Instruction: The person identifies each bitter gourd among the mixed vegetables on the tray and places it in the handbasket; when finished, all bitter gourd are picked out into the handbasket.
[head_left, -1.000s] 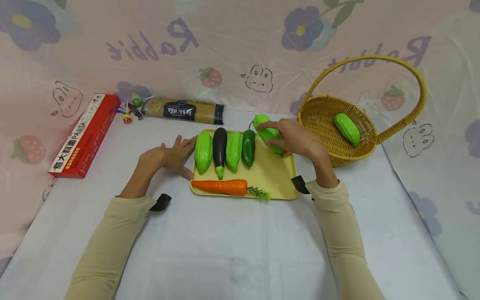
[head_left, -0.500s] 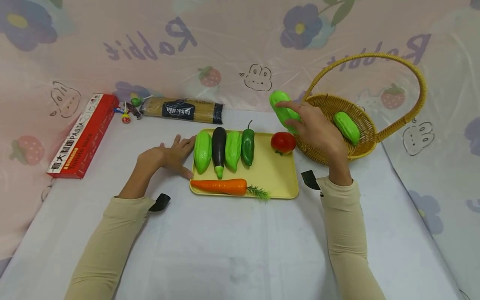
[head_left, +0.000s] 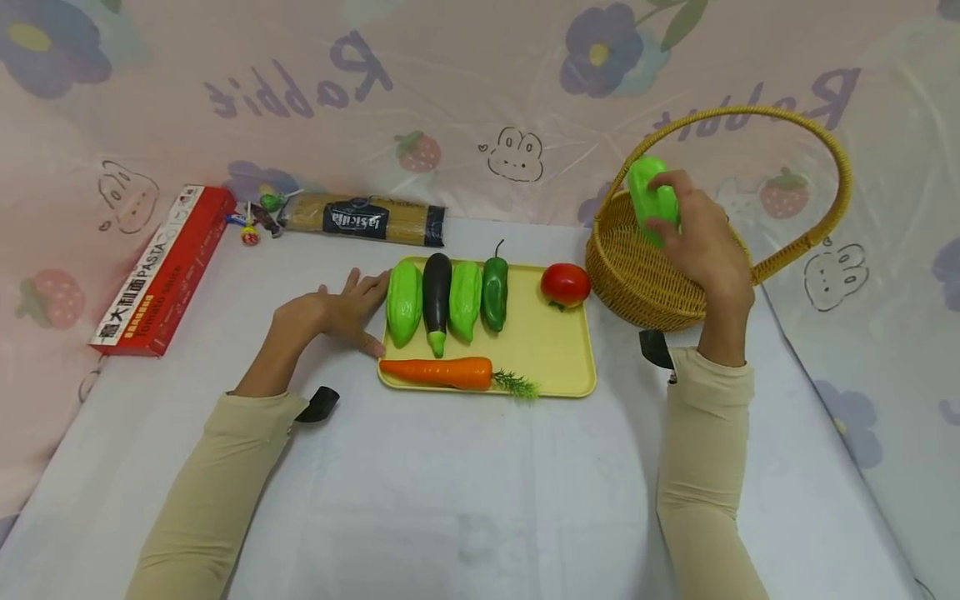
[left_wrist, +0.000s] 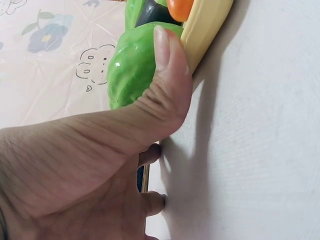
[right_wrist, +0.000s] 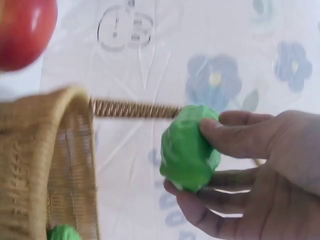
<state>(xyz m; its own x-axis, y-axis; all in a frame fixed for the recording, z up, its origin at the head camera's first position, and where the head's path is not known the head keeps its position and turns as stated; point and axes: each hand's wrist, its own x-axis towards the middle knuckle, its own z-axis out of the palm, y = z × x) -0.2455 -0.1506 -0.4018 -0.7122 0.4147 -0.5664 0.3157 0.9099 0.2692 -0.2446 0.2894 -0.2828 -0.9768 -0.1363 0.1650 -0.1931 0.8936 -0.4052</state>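
Observation:
My right hand holds a light green bitter gourd between thumb and fingers, above the wicker basket and beneath its handle. In the right wrist view the gourd is clear of the basket rim. Inside the basket, part of another green gourd shows; in the head view my hand hides it. My left hand has its fingers spread at the left edge of the yellow tray, the thumb against its rim.
On the tray lie two light green gourds, an eggplant, a green pepper, a carrot and a tomato. Behind are a pasta packet, lollipops and a red pasta box.
My right hand has lifted the gourd off the tray's right side and carried it right, over the basket. The tomato beneath it has come into view. My left hand has stayed put.

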